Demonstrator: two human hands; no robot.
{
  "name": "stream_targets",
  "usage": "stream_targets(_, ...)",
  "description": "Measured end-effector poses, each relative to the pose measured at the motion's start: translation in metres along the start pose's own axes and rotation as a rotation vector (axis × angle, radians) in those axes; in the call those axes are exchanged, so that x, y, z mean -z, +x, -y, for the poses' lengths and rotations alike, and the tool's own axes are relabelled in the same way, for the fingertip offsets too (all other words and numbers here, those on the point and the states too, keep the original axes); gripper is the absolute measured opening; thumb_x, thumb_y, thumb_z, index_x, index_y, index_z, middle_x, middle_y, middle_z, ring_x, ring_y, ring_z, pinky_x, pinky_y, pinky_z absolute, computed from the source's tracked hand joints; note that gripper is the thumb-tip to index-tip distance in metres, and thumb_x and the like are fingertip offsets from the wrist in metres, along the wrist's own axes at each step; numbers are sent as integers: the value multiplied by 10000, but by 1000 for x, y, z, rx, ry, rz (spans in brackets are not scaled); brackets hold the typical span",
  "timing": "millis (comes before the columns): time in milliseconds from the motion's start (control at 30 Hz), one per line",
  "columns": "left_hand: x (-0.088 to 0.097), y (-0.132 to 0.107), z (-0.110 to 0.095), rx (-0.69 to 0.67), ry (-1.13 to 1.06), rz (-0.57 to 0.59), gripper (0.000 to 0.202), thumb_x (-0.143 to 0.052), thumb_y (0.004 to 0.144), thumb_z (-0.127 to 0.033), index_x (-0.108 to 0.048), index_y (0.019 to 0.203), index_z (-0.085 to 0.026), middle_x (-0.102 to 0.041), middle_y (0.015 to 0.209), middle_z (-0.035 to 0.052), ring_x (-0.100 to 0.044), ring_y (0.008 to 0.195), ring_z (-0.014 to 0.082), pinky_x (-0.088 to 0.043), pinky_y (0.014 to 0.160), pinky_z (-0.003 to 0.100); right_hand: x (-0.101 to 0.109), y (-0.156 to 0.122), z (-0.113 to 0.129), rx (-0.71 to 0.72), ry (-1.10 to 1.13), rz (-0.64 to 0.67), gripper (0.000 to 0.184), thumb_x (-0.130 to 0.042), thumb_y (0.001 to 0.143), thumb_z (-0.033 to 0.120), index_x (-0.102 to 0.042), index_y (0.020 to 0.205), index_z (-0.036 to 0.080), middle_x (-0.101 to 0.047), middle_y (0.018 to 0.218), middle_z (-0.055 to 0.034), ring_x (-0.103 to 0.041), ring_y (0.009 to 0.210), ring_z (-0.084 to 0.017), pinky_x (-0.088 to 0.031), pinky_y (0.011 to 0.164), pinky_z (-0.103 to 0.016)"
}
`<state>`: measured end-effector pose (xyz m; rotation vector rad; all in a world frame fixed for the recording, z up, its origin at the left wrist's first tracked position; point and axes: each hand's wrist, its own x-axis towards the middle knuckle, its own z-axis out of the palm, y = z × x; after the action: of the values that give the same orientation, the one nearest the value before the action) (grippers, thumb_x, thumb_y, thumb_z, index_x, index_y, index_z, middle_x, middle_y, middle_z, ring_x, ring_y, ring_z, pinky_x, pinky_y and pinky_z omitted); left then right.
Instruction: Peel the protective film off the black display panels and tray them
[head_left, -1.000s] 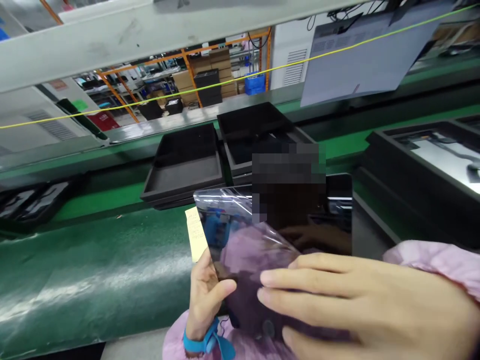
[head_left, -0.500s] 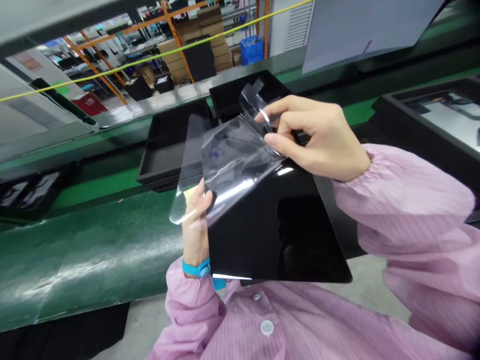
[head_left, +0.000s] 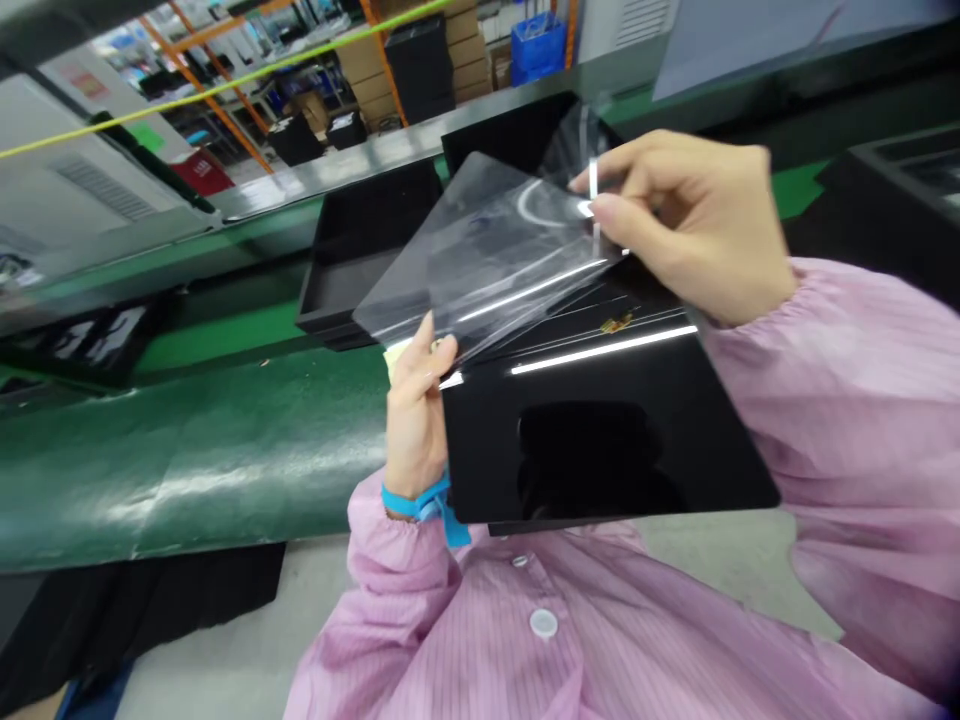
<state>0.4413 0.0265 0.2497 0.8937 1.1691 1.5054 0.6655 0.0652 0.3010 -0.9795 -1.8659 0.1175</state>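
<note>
A glossy black panel is held flat in front of my chest. My left hand grips its left edge, thumb on top, a blue strap round the wrist. A clear plastic film is lifted off the far part of the panel and hangs in the air above it. My right hand pinches the film's upper right corner between thumb and fingers. The near half of the panel is bare and reflects light strips.
A green conveyor belt runs across in front of me. Black foam trays sit on a green strip behind the film, another black tray at the right. Shelving with cardboard boxes stands far back.
My right hand has moved from the panel's near end to its far end, peeling the clear film up and away. The panel now lies flatter, its near half bare.
</note>
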Motion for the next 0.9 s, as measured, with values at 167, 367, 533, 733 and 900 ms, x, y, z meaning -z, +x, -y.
stream_targets(167, -9, -4, 1, 97, -124, 84, 277, -684, 765, -168, -716, 1031, -239, -680, 1180, -32, -558, 1234, 253, -473, 1024, 386, -2, -12, -13, -52, 25, -75, 306, -588, 876, 199, -451, 603, 177, -643, 962, -91, -620, 937, -129, -451, 773, -255)
stream_targets(367, -7, -5, 5, 189, -297, 202, 268, -678, 750, -74, -713, 982, -205, -728, 999, -50, -660, 1078, 196, -448, 1037, 363, -7, -23, -27, -87, 82, -90, 317, -595, 871, 282, -433, 609, 210, -628, 976, -97, -623, 982, -171, -447, 783, -292)
stream_targets(533, -7, -5, 10, 233, -343, 184, 304, -687, 724, -37, -697, 999, -165, -719, 828, -78, -696, 948, 122, -425, 1038, 288, -10, -29, -28, -110, 7, -64, 330, -597, 869, 297, -434, 598, 204, -640, 942, -99, -634, 961, -157, -455, 737, -282)
stream_targets(733, -2, 0, 24, 325, -288, 175, 455, -669, 733, -69, -634, 1175, -171, -721, 902, -36, -672, 1009, 136, -442, 998, 262, -16, -41, -37, -64, -65, 27, 348, -576, 892, 303, -467, 608, 134, -643, 986, -72, -615, 999, -132, -459, 858, -275)
stream_targets(900, 14, 3, 77, 362, -48, 383, 532, -676, 768, -237, -561, 1285, -183, -722, 926, 41, -687, 832, 181, -531, 809, 312, 3, -58, -73, -429, -358, 420, 124, -714, 783, 153, -635, 877, 134, -575, 1228, -81, -513, 1200, -199, -372, 1043, -376)
